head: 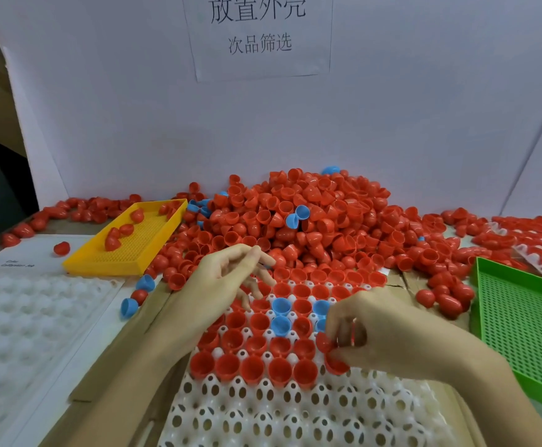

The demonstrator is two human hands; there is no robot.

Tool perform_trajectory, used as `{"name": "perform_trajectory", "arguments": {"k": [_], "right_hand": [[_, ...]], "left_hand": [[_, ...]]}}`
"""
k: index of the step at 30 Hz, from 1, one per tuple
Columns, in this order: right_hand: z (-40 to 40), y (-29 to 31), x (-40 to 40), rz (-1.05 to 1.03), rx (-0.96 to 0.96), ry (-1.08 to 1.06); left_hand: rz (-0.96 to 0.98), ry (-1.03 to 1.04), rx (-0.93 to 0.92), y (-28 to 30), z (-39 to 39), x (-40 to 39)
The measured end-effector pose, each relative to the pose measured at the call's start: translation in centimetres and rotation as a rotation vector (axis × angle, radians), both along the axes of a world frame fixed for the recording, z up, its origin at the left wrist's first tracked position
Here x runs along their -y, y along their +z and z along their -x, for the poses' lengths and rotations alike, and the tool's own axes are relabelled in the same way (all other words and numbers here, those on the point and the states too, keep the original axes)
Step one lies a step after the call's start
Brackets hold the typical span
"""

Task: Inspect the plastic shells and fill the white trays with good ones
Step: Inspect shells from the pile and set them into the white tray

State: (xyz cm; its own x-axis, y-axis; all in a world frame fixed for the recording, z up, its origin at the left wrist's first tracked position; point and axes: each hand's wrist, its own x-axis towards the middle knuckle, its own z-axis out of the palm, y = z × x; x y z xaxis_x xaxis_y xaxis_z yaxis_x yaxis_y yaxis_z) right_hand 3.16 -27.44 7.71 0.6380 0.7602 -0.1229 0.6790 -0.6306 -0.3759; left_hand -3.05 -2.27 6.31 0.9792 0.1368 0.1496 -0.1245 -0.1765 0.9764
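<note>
Shell heap [298,221] behind white tray [263,414]

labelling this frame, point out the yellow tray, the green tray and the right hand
yellow tray [140,245], head view, on its mesh floor
green tray [527,321], head view, on its mesh floor
right hand [379,330], head view, on the back of the hand

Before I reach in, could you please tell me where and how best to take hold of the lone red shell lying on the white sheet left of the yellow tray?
That red shell lies on its side, apart from the yellow tray. Come from above and probably pinch across its rounded body; nothing crowds it.
</note>
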Motion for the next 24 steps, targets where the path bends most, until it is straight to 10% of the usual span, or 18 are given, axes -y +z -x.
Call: {"name": "perform_trajectory", "arguments": {"k": [24], "right_hand": [[-1.5, 0.9, 1.5, -0.079, -0.267, 0.048]], "left_hand": [[-0.035, 0.023, 0.019, -0.2, -0.2, -0.7]]}}
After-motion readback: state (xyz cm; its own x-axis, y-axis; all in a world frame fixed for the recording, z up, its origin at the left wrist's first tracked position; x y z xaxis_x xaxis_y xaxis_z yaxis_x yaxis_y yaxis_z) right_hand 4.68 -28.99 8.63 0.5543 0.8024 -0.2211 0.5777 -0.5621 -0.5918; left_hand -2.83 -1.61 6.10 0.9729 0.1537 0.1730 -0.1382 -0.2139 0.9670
